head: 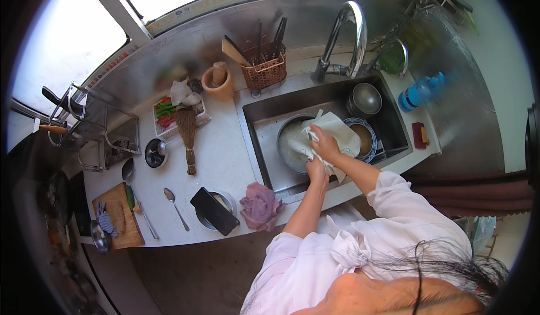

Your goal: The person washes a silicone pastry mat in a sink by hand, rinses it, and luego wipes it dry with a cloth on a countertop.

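A white cloth [344,131] with dark line drawings is bunched between my two hands over the sink. My right hand [325,144] grips its upper gathered part, and my left hand [317,171] holds a fold just below, nearer the sink's front edge. Under the cloth stands a round metal basin [283,154] with cloudy water in it; the cloth hides much of its right side. A blue-and-white rimmed bowl [372,139] sits to the right, partly covered by the cloth. Behind it, metal bowls [366,99] rest in the back right corner of the sink [263,163].
A chrome faucet [358,32] arches behind the sink. Right of it stands a blue-labelled bottle [415,95]. Along the left counter are a purple cloth [260,205], a phone [215,211] across a bowl, a straw brush [186,137], a vegetable basket [158,127] and a cutting board [130,232].
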{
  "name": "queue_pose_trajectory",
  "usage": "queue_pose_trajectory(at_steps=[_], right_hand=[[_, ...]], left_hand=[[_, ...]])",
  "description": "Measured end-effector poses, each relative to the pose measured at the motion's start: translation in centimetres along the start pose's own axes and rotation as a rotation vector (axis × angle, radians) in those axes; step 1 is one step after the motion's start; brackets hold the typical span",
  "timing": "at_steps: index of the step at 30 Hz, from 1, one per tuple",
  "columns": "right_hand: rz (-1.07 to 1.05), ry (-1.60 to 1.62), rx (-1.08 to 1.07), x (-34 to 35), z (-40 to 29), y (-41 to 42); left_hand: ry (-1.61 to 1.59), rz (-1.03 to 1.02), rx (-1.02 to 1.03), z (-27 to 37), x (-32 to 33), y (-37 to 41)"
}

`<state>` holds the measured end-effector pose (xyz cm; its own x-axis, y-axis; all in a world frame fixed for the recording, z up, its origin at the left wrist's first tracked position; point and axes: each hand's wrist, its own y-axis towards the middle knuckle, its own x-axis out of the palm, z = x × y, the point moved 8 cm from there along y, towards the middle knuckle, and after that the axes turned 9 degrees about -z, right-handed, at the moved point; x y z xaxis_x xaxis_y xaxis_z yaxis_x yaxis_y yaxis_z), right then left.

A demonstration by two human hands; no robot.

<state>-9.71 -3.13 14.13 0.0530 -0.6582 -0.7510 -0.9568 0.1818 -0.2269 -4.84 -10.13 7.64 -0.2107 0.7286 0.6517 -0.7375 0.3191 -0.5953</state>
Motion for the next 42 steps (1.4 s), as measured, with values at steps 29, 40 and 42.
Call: queue_pose_trajectory(at_steps=[29,40,42], right_hand=[[-0.121,0.268,-0.293,0.3,-5.1,-2.1],[0.013,0.329,-0.210,-0.4,-2.2,3.6],[0.058,0.429,-0.141,-2.5,0.3,5.8]], left_hand=[[0.056,0.259,0.084,4.4,-4.4,3.8],[-0.033,-0.015,0.144,3.0,-3.5,4.5],[-0.113,-0.031,0.069,4.0,-1.7,1.8]])
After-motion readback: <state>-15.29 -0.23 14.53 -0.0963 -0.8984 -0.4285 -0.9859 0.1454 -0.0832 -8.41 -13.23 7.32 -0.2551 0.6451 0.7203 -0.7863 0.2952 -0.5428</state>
